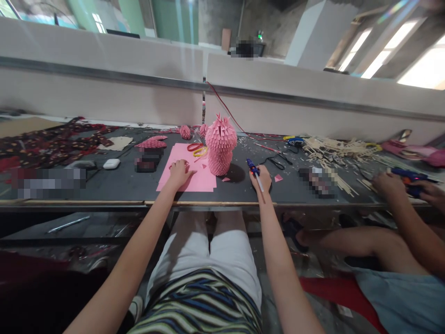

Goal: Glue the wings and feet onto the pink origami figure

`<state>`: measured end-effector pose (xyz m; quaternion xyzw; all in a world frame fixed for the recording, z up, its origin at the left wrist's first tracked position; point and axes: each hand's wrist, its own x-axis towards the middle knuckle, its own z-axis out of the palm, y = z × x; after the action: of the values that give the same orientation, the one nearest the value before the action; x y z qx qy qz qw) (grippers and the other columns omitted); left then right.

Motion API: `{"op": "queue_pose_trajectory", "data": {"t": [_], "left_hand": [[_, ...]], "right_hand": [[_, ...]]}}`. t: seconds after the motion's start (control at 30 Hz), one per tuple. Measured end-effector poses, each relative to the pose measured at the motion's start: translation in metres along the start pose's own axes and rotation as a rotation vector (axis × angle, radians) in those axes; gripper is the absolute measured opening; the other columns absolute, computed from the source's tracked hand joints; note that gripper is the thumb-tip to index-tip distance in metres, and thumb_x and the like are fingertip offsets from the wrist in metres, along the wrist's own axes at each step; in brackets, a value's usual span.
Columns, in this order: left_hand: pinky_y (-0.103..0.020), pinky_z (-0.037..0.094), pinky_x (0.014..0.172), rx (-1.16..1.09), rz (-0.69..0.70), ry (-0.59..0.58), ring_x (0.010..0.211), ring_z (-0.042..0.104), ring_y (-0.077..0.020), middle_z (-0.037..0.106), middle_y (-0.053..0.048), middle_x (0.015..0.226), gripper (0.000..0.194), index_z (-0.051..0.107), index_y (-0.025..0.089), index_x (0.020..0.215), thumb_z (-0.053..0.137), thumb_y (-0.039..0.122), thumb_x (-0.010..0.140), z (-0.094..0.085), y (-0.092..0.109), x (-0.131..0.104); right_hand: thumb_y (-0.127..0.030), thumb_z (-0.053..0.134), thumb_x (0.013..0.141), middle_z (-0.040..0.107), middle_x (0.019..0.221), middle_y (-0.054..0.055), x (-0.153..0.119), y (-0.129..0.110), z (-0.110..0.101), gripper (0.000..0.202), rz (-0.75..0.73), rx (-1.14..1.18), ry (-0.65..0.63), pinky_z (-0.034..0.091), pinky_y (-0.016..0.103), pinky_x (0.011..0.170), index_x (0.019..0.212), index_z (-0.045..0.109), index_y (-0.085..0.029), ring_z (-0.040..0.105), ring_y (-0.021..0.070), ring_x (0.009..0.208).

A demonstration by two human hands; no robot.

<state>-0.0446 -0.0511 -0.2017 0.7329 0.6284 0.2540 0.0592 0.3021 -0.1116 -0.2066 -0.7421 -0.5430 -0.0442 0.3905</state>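
Note:
My left hand (180,173) rests on the pink paper sheets (203,184), thumb stretched out to the side and fingers apart; whether a small pink scrap lies under the fingertips is hard to see. In my right hand (263,179) is a blue glue gun (251,164) with a glue stick poking out of its back end. Between the hands stands a pink folded-paper figure (221,147), upright, with a rounded spiky top on a narrower base. Small pink paper triangles (225,179) lie near it. Behind the left hand are scissors with yellow handles (200,151) and red handles (194,147).
Left on the dark table are a pink folded-paper piece (152,142), a white earbud case (111,163) and dark patterned material (62,144). Thin wooden sticks (330,153) pile up to the right. A co-worker's hands (391,185) hold another blue glue gun (412,175). A white partition stands behind.

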Motion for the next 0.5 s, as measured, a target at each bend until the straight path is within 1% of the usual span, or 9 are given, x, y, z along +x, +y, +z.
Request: {"op": "queue_pose_trajectory", "data": {"t": [0.1, 0.2, 0.27, 0.37, 0.5], "left_hand": [[-0.049, 0.04, 0.109, 0.0, 0.026, 0.029, 0.125, 0.052, -0.0376, 0.059, -0.021, 0.132, 0.051, 0.053, 0.012, 0.124, 0.071, 0.041, 0.086, 0.0009, -0.0012, 0.0019], [-0.049, 0.039, 0.109, 0.009, 0.055, 0.05, 0.124, 0.052, -0.0362, 0.058, -0.02, 0.132, 0.048, 0.053, 0.012, 0.124, 0.069, 0.038, 0.087, 0.0007, -0.003, 0.0035], [-0.05, 0.039, 0.108, 0.02, 0.072, 0.059, 0.122, 0.052, -0.0366, 0.059, -0.021, 0.13, 0.042, 0.055, 0.012, 0.122, 0.064, 0.037, 0.09, 0.001, -0.0042, 0.0046], [-0.052, 0.04, 0.106, 0.036, 0.091, 0.063, 0.119, 0.054, -0.0377, 0.063, -0.021, 0.122, 0.032, 0.06, 0.013, 0.115, 0.058, 0.035, 0.092, 0.0024, -0.0049, 0.006], [-0.054, 0.04, 0.106, 0.056, 0.089, 0.064, 0.118, 0.054, -0.0376, 0.065, -0.02, 0.118, 0.025, 0.065, 0.016, 0.109, 0.054, 0.029, 0.09, 0.0044, -0.0046, 0.006]], "right_hand": [[-0.034, 0.062, 0.082, 0.069, 0.099, 0.007, -0.0002, -0.0012, -0.0006, 0.019, 0.003, 0.005, -0.001, 0.029, 0.026, 0.061, 0.097, 0.064, -0.021, 0.06, 0.0213, 0.081], [-0.034, 0.062, 0.082, 0.069, 0.099, 0.007, -0.0002, -0.0021, -0.0013, 0.018, 0.005, 0.016, 0.0, 0.028, 0.026, 0.061, 0.096, 0.064, -0.022, 0.06, 0.0209, 0.081], [-0.034, 0.063, 0.082, 0.069, 0.099, 0.006, 0.0001, -0.0022, -0.0015, 0.018, 0.008, 0.023, 0.002, 0.027, 0.026, 0.061, 0.095, 0.064, -0.022, 0.059, 0.0206, 0.08], [-0.034, 0.063, 0.082, 0.069, 0.098, 0.006, 0.0008, -0.0022, -0.0019, 0.018, 0.011, 0.031, 0.007, 0.026, 0.027, 0.061, 0.094, 0.064, -0.021, 0.059, 0.0205, 0.08], [-0.034, 0.063, 0.082, 0.069, 0.099, 0.007, 0.0009, -0.0033, -0.0029, 0.018, 0.016, 0.031, 0.012, 0.026, 0.027, 0.062, 0.094, 0.064, -0.021, 0.059, 0.0205, 0.08]]}}
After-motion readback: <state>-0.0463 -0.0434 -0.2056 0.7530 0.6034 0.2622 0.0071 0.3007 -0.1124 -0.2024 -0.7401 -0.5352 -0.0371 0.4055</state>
